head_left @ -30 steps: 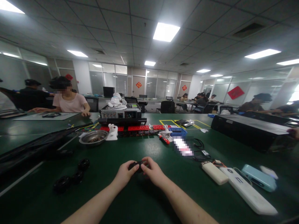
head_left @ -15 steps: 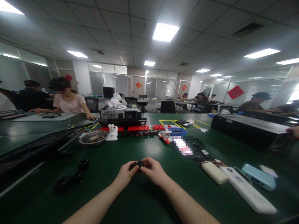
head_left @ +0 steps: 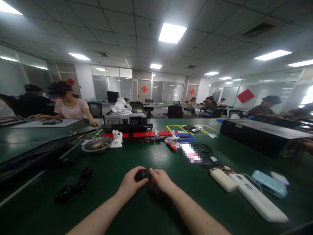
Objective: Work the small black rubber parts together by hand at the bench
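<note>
My left hand [head_left: 131,182] and my right hand [head_left: 160,180] meet over the green table [head_left: 156,209] near its middle. Between their fingertips is a small black part [head_left: 142,175], pinched from both sides. The left thumb and fingers curl round its left end. The right fingers press against its right end. What the part is cannot be made out. Three black round pieces [head_left: 73,187] lie on the table to the left of my left forearm.
A steel bowl [head_left: 97,144], a white holder [head_left: 116,139], red blocks [head_left: 144,134], a blue bin [head_left: 185,138] and cables [head_left: 207,153] lie beyond my hands. Power banks [head_left: 244,192] lie right, a long black box [head_left: 259,137] behind them. A dark case [head_left: 36,156] lies left. Other people sit at far tables.
The part and both hands have stayed in place; my left fingers have closed further round it and my right fingers have shifted slightly lower against its end.
</note>
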`<state>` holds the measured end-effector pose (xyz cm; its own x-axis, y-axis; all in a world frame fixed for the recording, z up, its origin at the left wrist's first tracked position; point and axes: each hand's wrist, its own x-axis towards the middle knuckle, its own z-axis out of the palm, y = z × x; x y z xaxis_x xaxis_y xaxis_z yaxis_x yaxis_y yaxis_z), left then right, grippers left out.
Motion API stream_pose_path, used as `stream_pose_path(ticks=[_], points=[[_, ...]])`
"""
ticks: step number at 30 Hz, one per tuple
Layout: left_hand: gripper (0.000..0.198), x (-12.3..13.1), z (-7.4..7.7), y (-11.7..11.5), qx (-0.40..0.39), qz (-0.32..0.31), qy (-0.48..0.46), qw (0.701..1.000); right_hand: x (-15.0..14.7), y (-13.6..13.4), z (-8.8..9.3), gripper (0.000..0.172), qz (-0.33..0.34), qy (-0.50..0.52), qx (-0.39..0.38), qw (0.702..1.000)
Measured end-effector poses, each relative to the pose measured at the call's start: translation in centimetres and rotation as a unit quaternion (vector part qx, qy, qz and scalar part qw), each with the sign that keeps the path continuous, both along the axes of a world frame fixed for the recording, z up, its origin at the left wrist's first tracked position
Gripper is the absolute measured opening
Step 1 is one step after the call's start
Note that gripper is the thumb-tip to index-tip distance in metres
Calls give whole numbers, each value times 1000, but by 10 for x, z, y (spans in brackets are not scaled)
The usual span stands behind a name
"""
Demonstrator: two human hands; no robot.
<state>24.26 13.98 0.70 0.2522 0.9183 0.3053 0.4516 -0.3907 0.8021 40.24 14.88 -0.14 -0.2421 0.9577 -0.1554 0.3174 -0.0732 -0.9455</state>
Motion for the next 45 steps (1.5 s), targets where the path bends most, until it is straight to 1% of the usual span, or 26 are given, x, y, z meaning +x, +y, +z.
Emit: stream_pose_path(ticks=[3, 5, 6, 8, 10, 13, 17, 19, 22, 24, 25, 27, 29, 30, 34, 36, 38, 41, 43, 45], points=[[37, 0, -1, 2, -8, 2, -10, 1000, -1, 0, 1, 34, 2, 19, 10, 1000], [38, -1, -3, 5, -27, -5, -30, 999, -1, -1, 2, 27, 13, 46, 28, 998], [39, -2, -4, 7, -43, -11, -41, 998, 0, -2, 3, 26, 21, 58, 41, 997], [42, -3, -7, 11, -80, -21, -54, 995, 1, -5, 5, 29, 34, 69, 78, 994], [44, -4, -10, 15, -110, -27, -56, 992, 3, -8, 8, 32, 42, 42, 133, 989], [44, -5, -14, 18, -129, -35, -59, 989, 4, -14, 12, 36, 48, -17, 203, 978], [42, -5, -12, 17, -121, -35, -75, 989, 3, -15, 12, 38, 51, -30, 216, 975], [40, -4, -9, 15, -96, -26, -81, 992, 3, -12, 9, 42, 44, -6, 199, 979], [36, -4, -5, 10, -34, 8, -45, 998, 1, -7, 6, 49, 4, 68, 118, 991], [35, -3, -3, 7, 2, 31, -7, 999, 1, -4, 5, 42, -24, 99, 45, 994], [34, -3, -3, 5, 17, 37, 8, 999, 1, -4, 5, 40, -23, 100, 9, 995], [33, -2, -3, 2, 39, 36, 27, 998, 0, -3, 5, 43, -1, 92, -52, 994], [34, -1, -3, 1, 48, 25, 36, 998, -1, -4, 5, 44, 27, 84, -81, 993], [35, -1, -4, 1, 49, 19, 38, 998, -1, -4, 5, 42, 29, 80, -79, 993], [39, -1, -6, 3, 33, 11, 14, 999, -1, -4, 6, 28, 20, 82, -16, 996], [41, 0, -5, 4, 0, 3, -25, 1000, 1, -6, 9, 23, 39, 90, 28, 995], [44, 2, -4, 6, -78, -1, -73, 994, 3, -9, 13, 30, 64, 63, 94, 992], [55, 3, -1, 7, -203, 2, -110, 973, 4, -16, 18, 38, 76, -24, 209, 975], [55, 3, -1, 9, -232, -8, -117, 966, 4, -20, 20, 40, 78, -64, 243, 965], [54, 2, -2, 11, -233, -19, -126, 964, 4, -22, 21, 40, 77, -86, 248, 962]])
